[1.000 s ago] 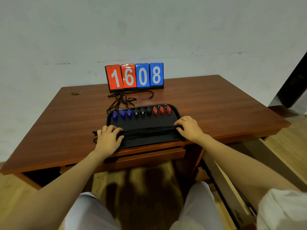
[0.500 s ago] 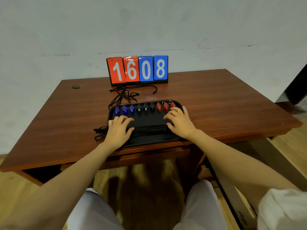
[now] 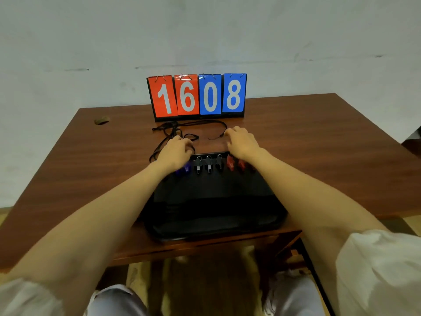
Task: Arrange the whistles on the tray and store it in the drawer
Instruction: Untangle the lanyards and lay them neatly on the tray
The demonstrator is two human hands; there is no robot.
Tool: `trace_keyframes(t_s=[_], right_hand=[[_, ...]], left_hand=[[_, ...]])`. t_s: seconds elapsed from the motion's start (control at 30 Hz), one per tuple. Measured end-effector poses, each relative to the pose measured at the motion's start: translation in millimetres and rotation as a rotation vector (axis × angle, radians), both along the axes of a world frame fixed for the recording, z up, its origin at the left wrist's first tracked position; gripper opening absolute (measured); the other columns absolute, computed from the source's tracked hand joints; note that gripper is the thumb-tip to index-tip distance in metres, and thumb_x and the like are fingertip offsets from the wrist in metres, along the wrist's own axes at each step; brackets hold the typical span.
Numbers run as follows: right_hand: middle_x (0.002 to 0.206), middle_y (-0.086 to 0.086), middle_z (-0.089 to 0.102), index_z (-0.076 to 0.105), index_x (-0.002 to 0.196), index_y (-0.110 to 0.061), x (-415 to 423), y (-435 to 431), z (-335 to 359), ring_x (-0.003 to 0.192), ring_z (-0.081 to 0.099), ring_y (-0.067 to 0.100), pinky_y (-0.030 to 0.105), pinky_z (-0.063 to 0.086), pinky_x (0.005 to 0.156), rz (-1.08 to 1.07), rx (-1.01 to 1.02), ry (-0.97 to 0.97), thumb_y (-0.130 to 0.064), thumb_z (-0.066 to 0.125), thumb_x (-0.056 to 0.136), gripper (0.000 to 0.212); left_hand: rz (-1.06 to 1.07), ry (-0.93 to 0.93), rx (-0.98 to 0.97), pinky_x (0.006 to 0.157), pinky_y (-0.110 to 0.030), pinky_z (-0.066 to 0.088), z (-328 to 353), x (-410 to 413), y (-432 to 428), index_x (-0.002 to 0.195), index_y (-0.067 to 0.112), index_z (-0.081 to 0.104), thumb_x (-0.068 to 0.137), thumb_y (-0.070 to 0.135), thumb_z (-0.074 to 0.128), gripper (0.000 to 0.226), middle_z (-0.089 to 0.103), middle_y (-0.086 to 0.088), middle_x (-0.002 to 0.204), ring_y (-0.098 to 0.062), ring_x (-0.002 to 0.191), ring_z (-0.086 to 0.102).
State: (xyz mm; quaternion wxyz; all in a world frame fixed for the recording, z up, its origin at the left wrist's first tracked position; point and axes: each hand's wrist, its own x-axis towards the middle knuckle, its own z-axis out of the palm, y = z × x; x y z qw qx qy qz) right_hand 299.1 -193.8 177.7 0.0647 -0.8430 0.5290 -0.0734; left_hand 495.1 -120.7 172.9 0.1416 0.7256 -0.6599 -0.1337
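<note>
Both hands, left hand (image 3: 176, 149) and right hand (image 3: 241, 142), are curling loosely over black cords (image 3: 173, 133) behind the tray (image 3: 214, 226), grip unclear, and snagged cords risk dragging the whistles (image 3: 209, 165) out of line.

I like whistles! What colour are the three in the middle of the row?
Black. The three middle whistles show best in the head view.

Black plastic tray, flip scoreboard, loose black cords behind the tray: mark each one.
Black plastic tray (image 3: 211, 231), head view, near rim.
Flip scoreboard (image 3: 210, 96), head view, blue zero card.
Loose black cords (image 3: 169, 131), head view, tangled bunch.
</note>
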Motion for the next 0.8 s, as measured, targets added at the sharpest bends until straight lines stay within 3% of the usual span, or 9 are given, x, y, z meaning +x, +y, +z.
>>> trace_keyframes(t_s=[0.2,0.43,0.57,0.67,0.8], right_hand=[[0.135,0.013,0.043,0.044,0.136,-0.014,14,-56,-18,0.118,0.047,0.033,0.042,0.046,0.092,0.015,0.092,0.09,0.005,0.042,0.09,0.05],[0.142,0.014,0.038,0.038,0.141,-0.011,27,-90,-43,0.128,0.038,0.032,0.042,0.042,0.099,0.117,0.066,0.209,0.002,0.039,0.095,0.047],[0.131,0.015,0.043,0.041,0.131,-0.006,25,-92,-50,0.12,0.042,0.032,0.041,0.046,0.087,0.08,0.007,0.168,0.007,0.045,0.09,0.043],[0.126,0.016,0.046,0.044,0.128,-0.004,20,-91,-49,0.116,0.043,0.033,0.041,0.045,0.086,0.061,0.034,0.126,0.007,0.042,0.091,0.039],[0.111,0.012,0.055,0.052,0.109,-0.006,18,-80,-32,0.103,0.05,0.029,0.037,0.044,0.078,-0.079,0.068,-0.21,-0.004,0.041,0.095,0.018]], left_hand=[[-0.044,-0.062,0.057,0.105,-0.043,0.039,-14,14,-52,0.136,0.014,0.049,0.091,0.005,0.049,0.046,0.043,-0.012,0.139,-0.031,0.129,0.04],[-0.167,-0.204,0.178,0.112,-0.04,0.032,-37,33,-84,0.145,0.015,0.035,0.095,0.007,0.042,0.051,0.03,-0.008,0.152,-0.029,0.138,0.03],[-0.145,-0.252,0.213,0.111,-0.043,0.033,-46,39,-86,0.147,0.011,0.032,0.099,0.01,0.035,0.047,0.026,-0.006,0.154,-0.029,0.14,0.027],[-0.13,-0.323,0.269,0.11,-0.047,0.032,-46,38,-86,0.147,0.009,0.029,0.098,0.012,0.038,0.05,0.021,-0.009,0.155,-0.031,0.14,0.023],[-0.003,-0.236,0.254,0.108,-0.05,0.033,-31,26,-80,0.137,0.005,0.042,0.097,0.022,0.041,0.044,0.03,-0.016,0.149,-0.036,0.136,0.028]])
